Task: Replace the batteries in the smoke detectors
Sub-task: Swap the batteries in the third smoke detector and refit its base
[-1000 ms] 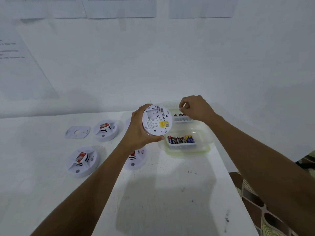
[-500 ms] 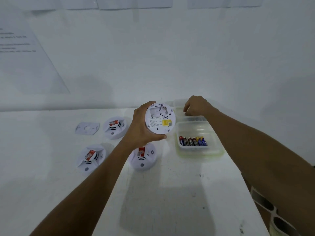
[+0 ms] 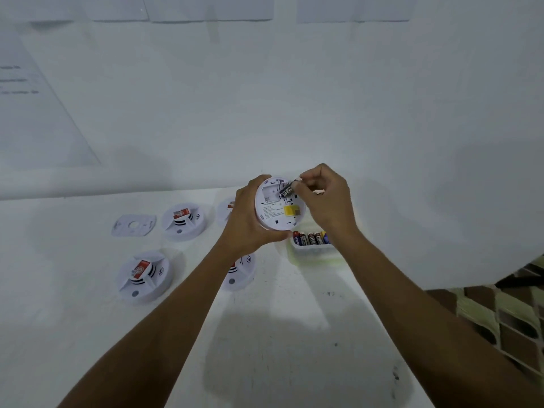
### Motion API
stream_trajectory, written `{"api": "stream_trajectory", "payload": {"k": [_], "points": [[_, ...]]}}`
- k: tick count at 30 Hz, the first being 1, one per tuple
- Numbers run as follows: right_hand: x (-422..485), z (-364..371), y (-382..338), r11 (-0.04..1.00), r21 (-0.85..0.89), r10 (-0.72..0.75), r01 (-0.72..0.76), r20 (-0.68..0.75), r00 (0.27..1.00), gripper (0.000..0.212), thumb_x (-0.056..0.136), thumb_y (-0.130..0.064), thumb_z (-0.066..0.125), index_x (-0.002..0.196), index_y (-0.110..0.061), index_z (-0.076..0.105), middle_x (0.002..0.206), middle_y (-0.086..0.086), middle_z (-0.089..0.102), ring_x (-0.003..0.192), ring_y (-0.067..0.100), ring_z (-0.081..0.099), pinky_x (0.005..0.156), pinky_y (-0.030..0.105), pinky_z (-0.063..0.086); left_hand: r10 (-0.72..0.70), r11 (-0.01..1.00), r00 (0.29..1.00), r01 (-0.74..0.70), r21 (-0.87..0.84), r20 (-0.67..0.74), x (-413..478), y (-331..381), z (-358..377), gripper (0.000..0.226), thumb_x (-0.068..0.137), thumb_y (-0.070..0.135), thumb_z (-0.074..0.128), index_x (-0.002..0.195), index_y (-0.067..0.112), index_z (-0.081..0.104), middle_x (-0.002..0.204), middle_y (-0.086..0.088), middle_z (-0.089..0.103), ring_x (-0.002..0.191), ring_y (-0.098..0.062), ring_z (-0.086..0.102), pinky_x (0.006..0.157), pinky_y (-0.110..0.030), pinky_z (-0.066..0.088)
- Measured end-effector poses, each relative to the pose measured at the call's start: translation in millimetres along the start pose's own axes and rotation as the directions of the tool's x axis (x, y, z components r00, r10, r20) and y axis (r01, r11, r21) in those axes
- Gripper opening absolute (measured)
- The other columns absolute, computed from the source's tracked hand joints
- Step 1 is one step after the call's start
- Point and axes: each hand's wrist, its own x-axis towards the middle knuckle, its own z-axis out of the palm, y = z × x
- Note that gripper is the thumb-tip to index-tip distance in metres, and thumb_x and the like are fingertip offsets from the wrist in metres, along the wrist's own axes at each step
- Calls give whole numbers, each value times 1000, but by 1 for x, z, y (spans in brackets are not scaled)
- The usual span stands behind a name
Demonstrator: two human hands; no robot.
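Smoke detectors [image 3: 144,275], five in all, are the round white plastic discs here: four lie on the table and one is up in my left hand [image 3: 247,225].

The table [image 3: 279,334] is the biggest thing, a flat matt white top with dark scuffs and specks toward my side. The four resting detectors lie dome up, smooth, with black slots and a red-and-white label on the raised middle. One is near me on the left, one is farther back [image 3: 184,220], one is half under my left forearm [image 3: 240,272] and one is mostly hidden behind my left hand [image 3: 225,209].

The fifth detector [image 3: 276,212] is tilted with its flat back toward me, above the far right part of the table, just over the tub. Its back carries fine print, one square yellow sticker [image 3: 290,211] and a rectangular recess [image 3: 272,191] near the top. My left hand grips it by the rim.

One thin, flat mounting plate [image 3: 134,226] with a round hole lies left of the far detector. One shallow rectangular tub [image 3: 312,251] of clear plastic stands near the table's right edge. In it small glossy cylindrical batteries [image 3: 310,239] lie side by side; I count five before my wrist covers the row.

My right hand [image 3: 326,198] pinches one more battery [image 3: 287,190], black with white lettering, slanted over the recess's right end. I cannot tell whether it touches.
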Motion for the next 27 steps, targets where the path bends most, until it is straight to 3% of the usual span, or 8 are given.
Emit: {"api": "stream_trajectory", "payload": {"k": [5, 8, 11, 15, 18, 21, 24, 27], "points": [[-18, 16, 12, 984, -139, -124, 111, -91, 988, 8, 85, -23, 73, 84, -19, 66, 102, -1, 62, 87, 7, 60, 77, 18, 46, 20, 1000, 1000, -20, -16, -19, -2, 6, 6, 79, 56, 51, 80, 120, 50, 34, 119, 32, 43, 111, -1, 51, 103, -36, 45], [-25, 20, 19, 947, -247, -230, 205, -77, 970, 15, 89, -23, 66, 97, -11, 71, 111, 2, 65, 98, 8, 58, 86, 30, 51, 0, 998, 1000, -3, -69, -31, -3, 1, 7, 85, 56, 43, 85, 125, 40, 35, 127, 13, 51, 116, -13, 53, 104, -35, 45], [-29, 19, 22, 912, -288, -311, 291, -23, 950, 30, 94, -27, 56, 112, -8, 70, 124, 6, 63, 114, 19, 57, 94, 36, 51, -3, 992, 1000, 2, -124, -5, -1, -4, 6, 96, 55, 33, 89, 133, 20, 36, 130, 0, 51, 118, -9, 52, 98, -18, 45], [-25, 9, 32, 807, -415, -380, 421, 181, 907, 35, 96, -31, 55, 121, -9, 67, 134, 8, 57, 119, 23, 55, 95, 35, 48, -18, 993, 999, 22, -112, 38, 2, -12, 2, 96, 58, 16, 92, 136, 11, 36, 127, 4, 52, 114, 0, 52, 91, -9, 43], [-3, -8, 28, 907, -237, -272, 350, 307, 912, 25, 97, -29, 59, 116, -19, 72, 124, -4, 59, 110, 9, 58, 82, 27, 53, -41, 992, 998, 46, -120, 47, 2, -16, -1, 99, 56, 13, 93, 137, 16, 35, 128, 11, 51, 117, 2, 51, 91, -10, 44], [33, -28, 20, 955, -169, -182, 243, 310, 933, 17, 96, -25, 60, 101, -22, 76, 106, -11, 68, 94, 3, 62, 73, 19, 50, -43, 991, 997, 51, -124, 61, 5, -17, -3, 102, 56, 15, 93, 138, 17, 34, 132, 5, 49, 123, -6, 48, 99, -22, 46], [74, -38, 28, 899, -378, -96, 219, 319, 943, 8, 91, -22, 66, 95, -20, 73, 85, -6, 71, 73, 5, 64, 66, 19, 50, -59, 992, 996, 66, -112, 59, 10, -17, -4, 103, 54, 23, 94, 138, 20, 34, 133, 6, 48, 125, -10, 47, 103, -33, 46], [108, -34, 50, 719, -664, 113, 208, 406, 907, 2, 86, -24, 70, 87, -24, 70, 87, 2, 74, 74, 14, 67, 71, 26, 53, -68, 993, 996, 73, -92, 59, 12, -21, -7, 103, 53, 30, 92, 138, 23, 34, 133, 6, 48, 125, -12, 47, 103, -39, 47]]}}
